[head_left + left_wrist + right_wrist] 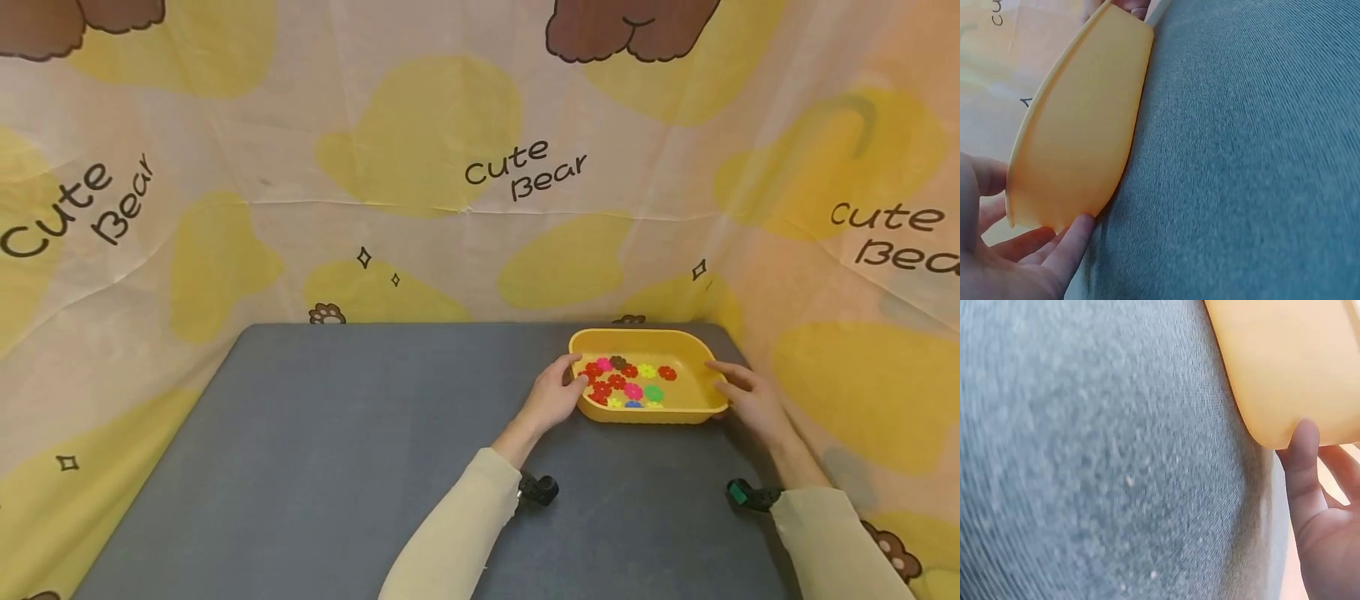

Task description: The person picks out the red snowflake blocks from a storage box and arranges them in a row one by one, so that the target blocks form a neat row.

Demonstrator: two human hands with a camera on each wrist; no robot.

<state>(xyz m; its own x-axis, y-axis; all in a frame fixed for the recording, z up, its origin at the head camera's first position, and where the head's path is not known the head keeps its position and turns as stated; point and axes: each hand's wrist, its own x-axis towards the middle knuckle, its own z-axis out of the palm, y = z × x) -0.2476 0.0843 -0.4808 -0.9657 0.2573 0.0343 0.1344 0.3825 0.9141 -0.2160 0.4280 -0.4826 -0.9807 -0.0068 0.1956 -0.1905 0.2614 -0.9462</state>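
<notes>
A yellow plastic tray (688, 397) with rounded corners sits at the far right of the table. Small flower-shaped pieces (617, 382) in red, pink, green, yellow, brown and blue lie inside it, mostly toward its left half. My left hand (549, 398) grips the tray's left end, with fingertips at the rim and against the outer wall (1085, 125). At the opposite end, my right hand (759, 412) holds the rim, and its thumb presses the outside of the wall near the lower corner in the right wrist view. The tray's underside is close to the tabletop.
The dark grey-blue table (360, 433) reaches back to a hanging cloth (420, 133) printed with bears and yellow patches. On the right, the cloth (862, 375) comes close beside my right arm. Black wrist mounts (542, 490) stick out from both sleeves.
</notes>
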